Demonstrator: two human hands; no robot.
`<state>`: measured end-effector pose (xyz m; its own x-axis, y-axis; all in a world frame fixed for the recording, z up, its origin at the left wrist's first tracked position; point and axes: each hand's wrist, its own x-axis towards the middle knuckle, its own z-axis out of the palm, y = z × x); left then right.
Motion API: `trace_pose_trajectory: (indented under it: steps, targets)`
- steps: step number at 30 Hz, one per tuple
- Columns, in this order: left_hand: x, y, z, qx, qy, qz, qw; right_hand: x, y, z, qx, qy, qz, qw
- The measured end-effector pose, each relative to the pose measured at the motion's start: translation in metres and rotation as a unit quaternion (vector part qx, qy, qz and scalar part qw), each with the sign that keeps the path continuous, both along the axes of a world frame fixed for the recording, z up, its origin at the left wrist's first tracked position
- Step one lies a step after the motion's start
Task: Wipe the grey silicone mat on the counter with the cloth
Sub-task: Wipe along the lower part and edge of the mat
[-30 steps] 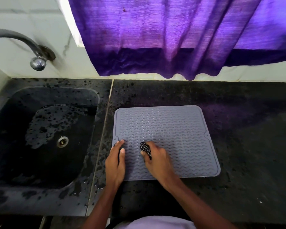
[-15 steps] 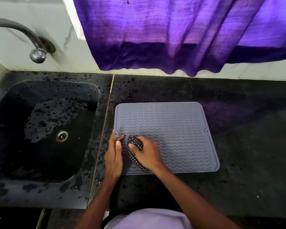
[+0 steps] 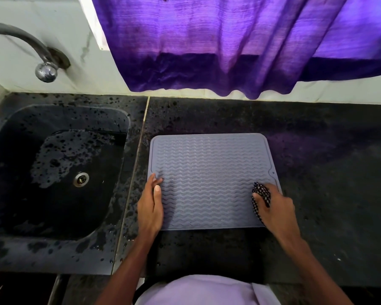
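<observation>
My left hand lies flat, open, pinning the mat; my right hand grip is clamped on the cloth at its right edge.

My left hand lies flat, fingers stretched forward, while my right hand is curled closed, arms angled apart.

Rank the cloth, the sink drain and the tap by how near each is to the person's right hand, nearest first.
1. Cloth: bunched in the right hand, at the mat's right edge.
2. Sink drain: left, across the mat, in the basin.
3. Tap: far upper left, on the wall.
</observation>
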<state>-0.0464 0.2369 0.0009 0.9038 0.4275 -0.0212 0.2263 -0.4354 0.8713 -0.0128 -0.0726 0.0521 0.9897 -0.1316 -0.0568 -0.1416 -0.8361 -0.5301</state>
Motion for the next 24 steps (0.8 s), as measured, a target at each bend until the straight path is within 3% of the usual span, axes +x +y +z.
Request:
trace_pose_trajectory:
  steps: [9,24]
  targets:
    - [-0.001,0.0,0.004,-0.006,-0.007,-0.009,1.0,-0.001,0.032,-0.006,-0.006,-0.021,0.055,0.998]
    - [-0.002,0.013,0.005,-0.109,-0.036,-0.023,0.993,-0.007,0.127,-0.009,0.037,-0.03,0.131,0.99]
